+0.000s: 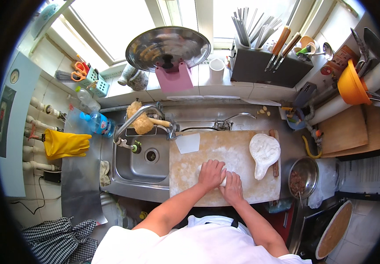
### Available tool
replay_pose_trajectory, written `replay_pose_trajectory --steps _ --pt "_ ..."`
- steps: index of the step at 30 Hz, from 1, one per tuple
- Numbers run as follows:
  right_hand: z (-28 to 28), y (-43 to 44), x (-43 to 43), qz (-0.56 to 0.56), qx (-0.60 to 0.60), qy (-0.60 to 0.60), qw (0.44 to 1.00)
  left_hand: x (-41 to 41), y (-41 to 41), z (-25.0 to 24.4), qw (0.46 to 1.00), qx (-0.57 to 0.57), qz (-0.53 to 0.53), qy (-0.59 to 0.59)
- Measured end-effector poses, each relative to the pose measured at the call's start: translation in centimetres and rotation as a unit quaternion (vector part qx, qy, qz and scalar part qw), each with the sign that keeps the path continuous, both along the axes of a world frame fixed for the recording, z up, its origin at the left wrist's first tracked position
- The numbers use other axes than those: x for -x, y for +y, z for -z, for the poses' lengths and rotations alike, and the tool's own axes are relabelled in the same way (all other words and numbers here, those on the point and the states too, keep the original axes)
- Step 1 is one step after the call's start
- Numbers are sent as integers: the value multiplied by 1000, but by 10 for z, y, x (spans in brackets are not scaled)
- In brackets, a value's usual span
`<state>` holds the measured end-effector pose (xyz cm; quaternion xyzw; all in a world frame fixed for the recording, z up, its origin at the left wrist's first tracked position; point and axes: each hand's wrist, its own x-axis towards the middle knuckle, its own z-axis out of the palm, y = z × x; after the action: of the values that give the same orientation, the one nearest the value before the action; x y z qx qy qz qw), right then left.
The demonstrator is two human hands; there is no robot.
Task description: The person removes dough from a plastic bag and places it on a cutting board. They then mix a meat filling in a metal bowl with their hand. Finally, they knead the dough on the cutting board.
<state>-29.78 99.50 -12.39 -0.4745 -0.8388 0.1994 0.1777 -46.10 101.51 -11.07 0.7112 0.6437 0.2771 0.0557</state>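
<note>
A piece of white dough (223, 181) lies under both my hands on a floured wooden board (190, 184). My left hand (211, 174) presses on the dough, its fingers curled over it. Close beside it on the right, my right hand (232, 188) rests against the dough with its fingers extended; most of the dough is hidden. A white scraper sheet (188, 143) lies at the board's upper left. Toward the board's right side sits a white scoop of flour (265, 150), partly covering a wooden rolling pin (276, 168).
The steel sink (140, 175) with its faucet (133, 122) adjoins the board's left side. A steel bowl of minced filling (303, 178) stands to the right. Yellow rubber gloves (66, 144) hang at far left, near a blue-capped bottle (100, 123). A pot lid (168, 48) leans in a pink holder behind.
</note>
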Motion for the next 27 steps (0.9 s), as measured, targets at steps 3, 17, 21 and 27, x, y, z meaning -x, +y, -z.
replay_pose_trajectory --steps 3,17,21,27 --pt "3 0 2 27 42 -25 998 -1 14 16 1000 21 -15 9" --pt "-18 95 42 5 19 -114 993 9 85 13 847 294 -386 -217" --pt "-28 59 41 -26 -67 7 997 18 53 -1 922 139 -217 -288" --pt "-48 31 7 -18 -16 37 999 0 3 -3 999 1 -11 -43"
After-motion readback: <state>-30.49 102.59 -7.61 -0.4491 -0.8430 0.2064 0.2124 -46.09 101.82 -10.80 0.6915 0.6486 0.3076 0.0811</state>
